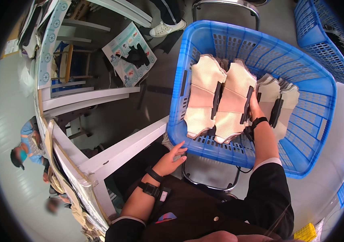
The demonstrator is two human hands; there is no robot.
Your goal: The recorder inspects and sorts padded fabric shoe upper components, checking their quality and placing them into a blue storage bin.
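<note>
Inside the blue basket (313,86), stacked cream fabric pieces (233,103) stand on edge; they look light and floppy, best gripped by a stack's side. The right hand (255,111) reaches in behind one stack, apparently closed on its edge, fingers hidden. The left hand (171,158) rests open, empty, against the basket's near rim.

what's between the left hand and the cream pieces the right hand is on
In the head view, only the blue basket's near wall separates the left hand, resting at its outer edge, from the cream pieces under the right hand.
</note>
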